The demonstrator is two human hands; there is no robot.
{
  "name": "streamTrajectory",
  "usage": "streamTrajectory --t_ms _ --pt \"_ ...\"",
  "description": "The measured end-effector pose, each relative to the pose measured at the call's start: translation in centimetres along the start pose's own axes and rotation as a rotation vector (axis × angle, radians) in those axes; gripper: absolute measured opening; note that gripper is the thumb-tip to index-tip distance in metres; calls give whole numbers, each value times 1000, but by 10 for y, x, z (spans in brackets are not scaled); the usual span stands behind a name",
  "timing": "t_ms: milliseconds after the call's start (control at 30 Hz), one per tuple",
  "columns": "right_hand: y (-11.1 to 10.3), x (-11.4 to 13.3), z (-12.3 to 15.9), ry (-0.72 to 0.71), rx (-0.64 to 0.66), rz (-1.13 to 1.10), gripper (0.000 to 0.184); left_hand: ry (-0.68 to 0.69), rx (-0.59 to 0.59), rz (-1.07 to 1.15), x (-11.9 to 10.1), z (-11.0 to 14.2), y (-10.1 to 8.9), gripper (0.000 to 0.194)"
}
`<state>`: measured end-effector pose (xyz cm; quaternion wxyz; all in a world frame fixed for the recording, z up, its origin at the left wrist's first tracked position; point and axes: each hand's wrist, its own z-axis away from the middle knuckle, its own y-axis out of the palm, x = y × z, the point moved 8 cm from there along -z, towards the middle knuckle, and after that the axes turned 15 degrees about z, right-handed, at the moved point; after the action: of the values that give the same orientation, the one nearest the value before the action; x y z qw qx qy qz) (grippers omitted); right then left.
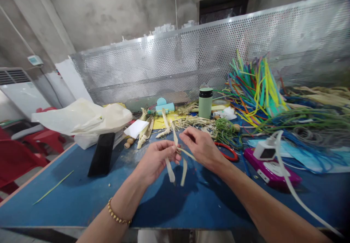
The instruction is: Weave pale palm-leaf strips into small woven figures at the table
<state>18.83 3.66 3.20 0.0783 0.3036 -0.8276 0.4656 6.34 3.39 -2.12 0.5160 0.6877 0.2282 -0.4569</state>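
Above the blue table, my left hand [157, 159] pinches several pale, flat strips [170, 172] of what looks like dried plant leaf, where they cross between thumb and forefinger. One end points up and away; two others hang down. Close on the right, my right hand [202, 146] is closed, its fingers curled. A strip [188, 153] runs from the left fingertips into it, and its far end is hidden behind the palm. Beyond both hands lie knotted pale leaf pieces [163, 133] and a tangle of green strands [224, 129].
A black phone [101, 155] and white plastic bags [84, 121] are on the left. Behind stands a green jar [205, 104]. At right are coloured strips [262, 86], a red ring [232, 158] and a purple power strip [276, 172] with a white cable. A perforated metal screen [153, 68] closes the back.
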Motion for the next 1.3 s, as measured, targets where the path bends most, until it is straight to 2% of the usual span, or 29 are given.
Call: streamTrajectory --t_ms 100,167,233,300,367,467,600,800,1067,1300 --pt "-28 6 5 -33 -241 115 25 7 -17 100 -3 -2 -4 20" --pt "-35 15 8 -103 -301 172 25 18 -47 125 -3 -3 -7 19" --pt "-30 24 10 -179 -248 193 25 35 -83 140 -3 -4 -10 19" --pt "-16 28 11 -221 -127 197 24 59 -127 154 -4 -5 -14 20" --pt "-1 27 11 -224 -15 208 22 83 -169 165 -5 -5 -17 22" --pt "15 22 12 -192 68 215 19 95 -191 183 -6 -4 -18 22" --pt "18 16 10 -122 91 150 22 68 -139 154 -5 -4 -11 21" --pt "18 20 11 -135 134 66 25 145 -37 4 -9 -4 -5 20" --pt "17 22 13 -124 116 100 28 192 -87 -100 -16 -3 -9 21" --pt "16 36 17 -244 129 127 25 163 -82 -54 -15 -1 -9 25"
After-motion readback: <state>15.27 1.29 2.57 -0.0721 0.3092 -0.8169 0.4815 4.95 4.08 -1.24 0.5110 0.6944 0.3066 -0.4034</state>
